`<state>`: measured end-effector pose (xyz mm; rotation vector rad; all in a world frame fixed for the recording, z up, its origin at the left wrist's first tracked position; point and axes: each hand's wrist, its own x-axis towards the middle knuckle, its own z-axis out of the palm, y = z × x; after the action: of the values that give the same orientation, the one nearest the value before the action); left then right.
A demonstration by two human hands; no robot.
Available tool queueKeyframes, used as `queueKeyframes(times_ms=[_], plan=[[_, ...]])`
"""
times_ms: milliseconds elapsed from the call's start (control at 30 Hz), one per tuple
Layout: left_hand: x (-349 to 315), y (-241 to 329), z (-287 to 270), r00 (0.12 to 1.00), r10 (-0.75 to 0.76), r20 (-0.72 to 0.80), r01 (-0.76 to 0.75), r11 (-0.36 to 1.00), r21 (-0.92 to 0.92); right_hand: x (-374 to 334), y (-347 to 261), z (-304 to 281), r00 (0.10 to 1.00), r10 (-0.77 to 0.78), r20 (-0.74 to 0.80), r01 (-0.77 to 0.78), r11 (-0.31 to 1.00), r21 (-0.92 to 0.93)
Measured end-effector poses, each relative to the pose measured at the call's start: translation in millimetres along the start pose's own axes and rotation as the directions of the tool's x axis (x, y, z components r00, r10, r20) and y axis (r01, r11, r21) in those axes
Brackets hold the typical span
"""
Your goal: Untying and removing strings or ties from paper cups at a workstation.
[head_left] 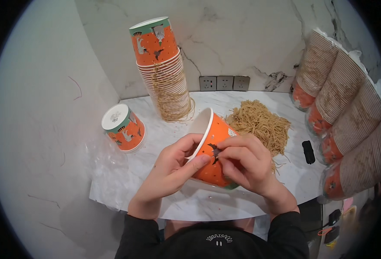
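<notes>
An orange paper bucket (210, 172) with a white rim, a green base band and dark bat prints is tilted in front of me, its mouth to the upper left. My left hand (173, 166) holds it by the rim, thumb outside and fingers reaching into the mouth. My right hand (246, 162) has its fingertips drawn together against the printed outer wall, beside a bat print. What they pinch, if anything, is too small to make out. A heap of tan cords (261, 125) lies just behind the right hand.
A tall stack of upside-down buckets (166, 86), tan cord loops along its side, stands at the back. One upturned bucket (123, 127) sits left, near clear plastic wrap (106, 168). Bagged bucket stacks (341, 90) lean at right, beside a black bundle (308, 152). Wall sockets (224, 83) are behind.
</notes>
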<state>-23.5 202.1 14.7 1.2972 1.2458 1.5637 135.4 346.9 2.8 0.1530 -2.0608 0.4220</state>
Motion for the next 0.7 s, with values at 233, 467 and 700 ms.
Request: queueKeyframes(times_ms=[233, 467, 700], plan=[[4, 0, 9, 0.997, -0.077, 0.014, 0.078, 0.991, -0.106, -4, 8, -2, 0.974, 0.202, -0.106, -0.193, 0.977, 0.091], [6, -1, 13, 0.995, -0.098, 0.018, 0.098, 0.995, -0.009, -2, 8, -6, 0.995, 0.094, -0.025, -0.096, 0.991, -0.092], [7, -4, 12, 0.993, -0.113, 0.04, 0.116, 0.988, -0.097, -2, 6, -7, 0.999, 0.036, 0.026, -0.03, 0.981, -0.19]])
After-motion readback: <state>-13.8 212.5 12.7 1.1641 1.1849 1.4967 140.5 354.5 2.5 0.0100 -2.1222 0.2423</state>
